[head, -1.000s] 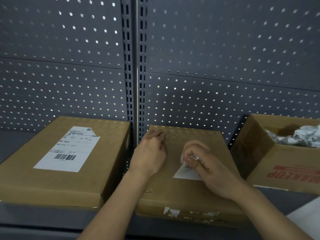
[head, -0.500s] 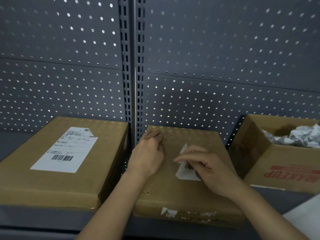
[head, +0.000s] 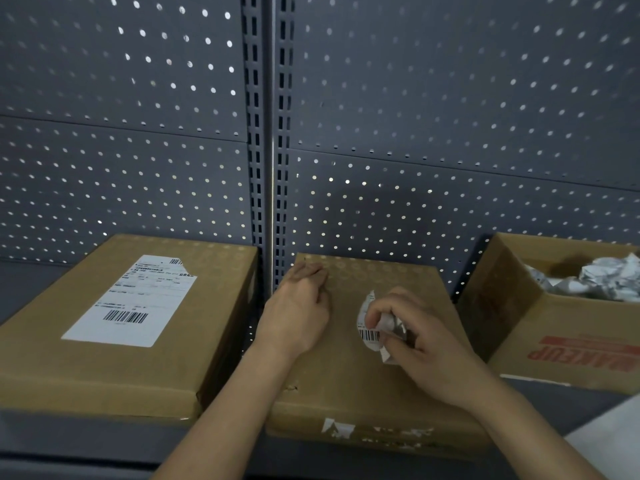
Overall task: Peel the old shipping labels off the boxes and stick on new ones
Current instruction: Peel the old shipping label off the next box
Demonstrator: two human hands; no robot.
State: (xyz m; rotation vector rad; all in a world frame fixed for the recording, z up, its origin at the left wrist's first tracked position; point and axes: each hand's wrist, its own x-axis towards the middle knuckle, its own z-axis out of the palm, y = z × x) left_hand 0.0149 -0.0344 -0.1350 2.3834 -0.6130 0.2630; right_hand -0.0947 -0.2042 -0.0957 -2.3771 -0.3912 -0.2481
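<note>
Two closed cardboard boxes lie on a grey shelf. The middle box (head: 346, 386) is under both my hands. My left hand (head: 298, 310) rests on its far left part, fingers loosely curled on the cardboard. My right hand (head: 419, 341) grips a crumpled white label (head: 372, 327) with a barcode, lifted off the box top. Torn label scraps (head: 337, 427) cling to this box's front edge. The left box (head: 86, 368) carries a flat white shipping label (head: 135, 303) with one far corner curled up.
An open cardboard box (head: 519, 327) with red lettering stands at the right, holding crumpled white paper (head: 602, 278). A grey perforated back panel (head: 415, 133) with a slotted upright rises behind the boxes. A pale surface shows at the bottom right corner.
My right hand has pulled the label off the middle box's top and bunched it in its fingers. The left hand has stayed in place on the box.
</note>
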